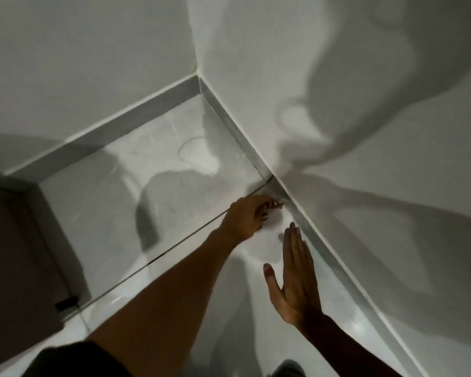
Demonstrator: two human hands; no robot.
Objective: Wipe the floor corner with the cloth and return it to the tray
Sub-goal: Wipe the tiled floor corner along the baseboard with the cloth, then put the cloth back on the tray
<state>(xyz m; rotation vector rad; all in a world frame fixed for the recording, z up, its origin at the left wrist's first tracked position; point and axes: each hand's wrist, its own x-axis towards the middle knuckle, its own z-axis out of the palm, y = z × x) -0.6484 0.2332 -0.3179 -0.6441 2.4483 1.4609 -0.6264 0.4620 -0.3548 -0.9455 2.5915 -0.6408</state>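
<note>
Two hands are seen low over the white floor [106, 213], beside the baseboard [305, 227]. The left hand [246, 217] is curled shut on something pale, judged to be the cloth [273, 217], pressed near a tile joint short of the corner [201, 91]. The right hand [294, 270] is held flat and open, holding nothing. Wiping seems under way; the corner must be reached next. No tray is visible.

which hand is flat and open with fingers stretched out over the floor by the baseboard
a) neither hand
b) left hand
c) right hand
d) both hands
c: the right hand is spread flat, fingers straight, beside the baseboard, while the left hand is curled, its fingers bent at the floor near the tile seam.
</note>
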